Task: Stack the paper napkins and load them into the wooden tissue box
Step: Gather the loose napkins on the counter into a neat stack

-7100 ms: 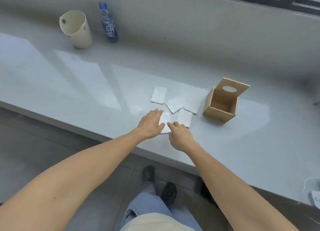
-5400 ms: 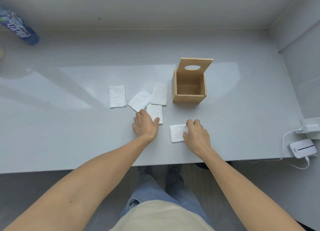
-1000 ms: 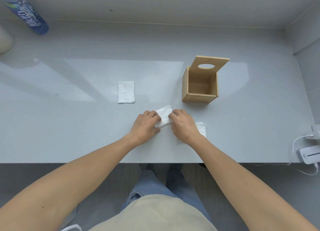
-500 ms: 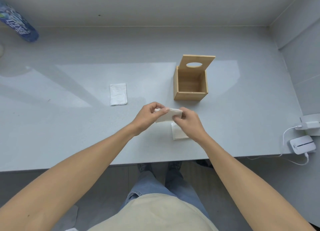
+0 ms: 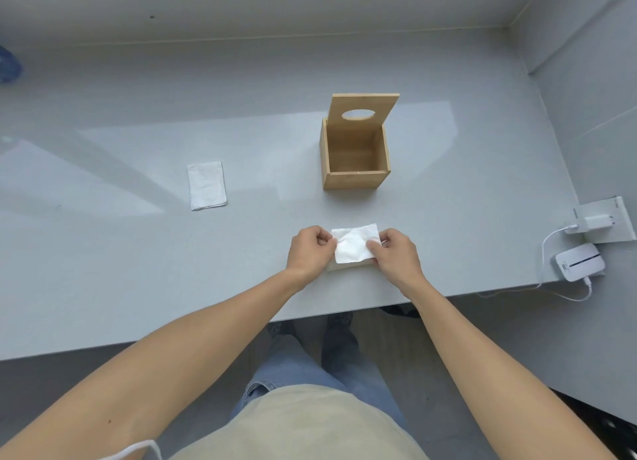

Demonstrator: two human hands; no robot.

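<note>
Head view: my left hand [image 5: 307,251] and right hand [image 5: 396,254] pinch opposite ends of a white napkin [image 5: 355,243], held over the surface [image 5: 138,270] near the open wooden tissue box [image 5: 355,156].

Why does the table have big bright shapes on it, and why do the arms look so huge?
Head view: light falls in pale patches on the shiny table; the wide lens stretches the arms near the bottom edge, while the wooden box stays sharp.

Counting what lies on my counter

One open wooden box [image 5: 355,156], one napkin [image 5: 206,185] lying alone, one napkin stack [image 5: 353,247] between my two hands, one charger [image 5: 594,222], one white device [image 5: 580,261].
</note>
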